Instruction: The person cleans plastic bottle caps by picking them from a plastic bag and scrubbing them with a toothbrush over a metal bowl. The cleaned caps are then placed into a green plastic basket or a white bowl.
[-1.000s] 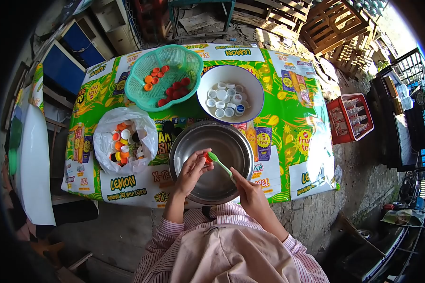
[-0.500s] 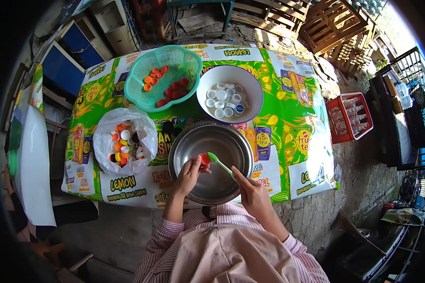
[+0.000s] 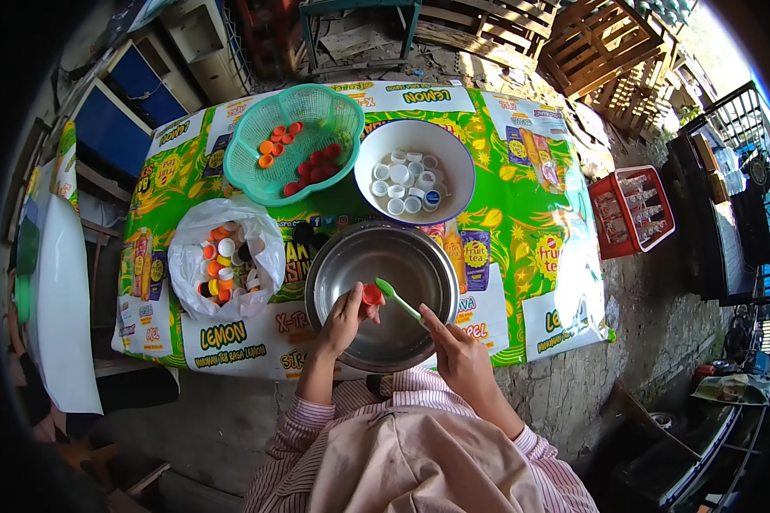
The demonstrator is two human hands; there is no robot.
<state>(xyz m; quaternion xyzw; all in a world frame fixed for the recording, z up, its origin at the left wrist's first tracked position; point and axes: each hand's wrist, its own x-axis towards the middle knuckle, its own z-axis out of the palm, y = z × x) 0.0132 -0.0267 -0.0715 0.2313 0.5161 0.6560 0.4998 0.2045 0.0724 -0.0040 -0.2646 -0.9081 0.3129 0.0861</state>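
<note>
Over the steel bowl (image 3: 329, 256), my left hand (image 3: 344, 321) holds a red bottle cap (image 3: 372, 294) between its fingers. My right hand (image 3: 462, 346) grips a green toothbrush (image 3: 405, 305), its head close to the cap's right side. A white bag (image 3: 184, 256) of mixed coloured caps lies to the left of the bowl. Behind it, a green basket (image 3: 250, 171) holds orange and red caps. White caps and one blue cap sit in a white bowl (image 3: 462, 167) with a blue rim.
The table (image 3: 535, 231) has a green printed cover. To its right is a red crate (image 3: 603, 209) of bottles. Wooden pallets (image 3: 603, 56) and a teal stand (image 3: 359, 7) are beyond the far edge. Another table (image 3: 60, 282) stands at the left.
The red cap has tilted slightly in my left hand, and the toothbrush head has shifted a little downward. The bowls, the basket and the bag remain in place.
</note>
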